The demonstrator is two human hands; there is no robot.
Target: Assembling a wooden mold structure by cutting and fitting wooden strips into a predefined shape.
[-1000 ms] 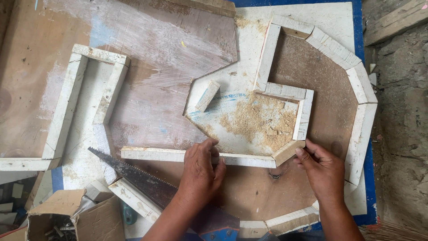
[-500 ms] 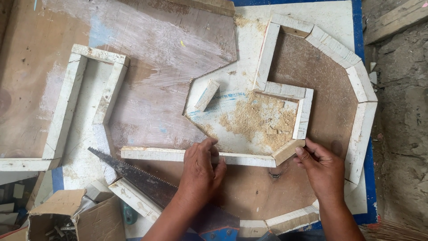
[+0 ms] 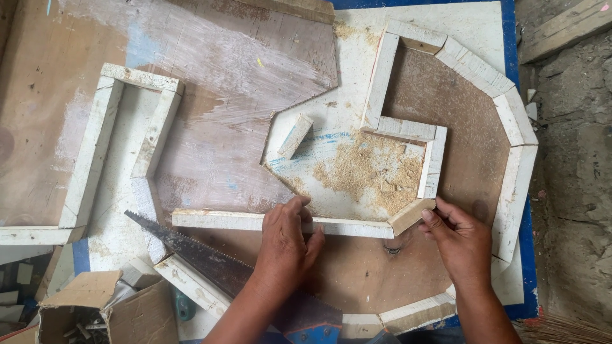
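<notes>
- Presently, a long white strip (image 3: 280,222) is pressed flat on the board (image 3: 242,83) by the left hand (image 3: 285,239); it appears to be held so as to stay in line with the pieces beside it.
- The left fingers (image 3: 294,205) are bent over the strip's top edge, with the thumb (image 3: 315,239) on its near side, so the strip is loosely pinched rather than gripped in a fist.
- A short angled piece (image 3: 410,216) is touched at its end by the right hand (image 3: 460,241), seemingly to seat it against the strip's right end.
- The right fingers are half curled and close together; only the tips are laid on the piece, and nothing is enclosed by them.
- Sawdust (image 3: 373,169) is seen just beyond the strip, inside the white frame (image 3: 513,153).
- A saw (image 3: 204,258) is laid left of the left forearm, its blade partly hidden beneath it.
- A cardboard box (image 3: 108,312) is seen at the lower left corner.
</notes>
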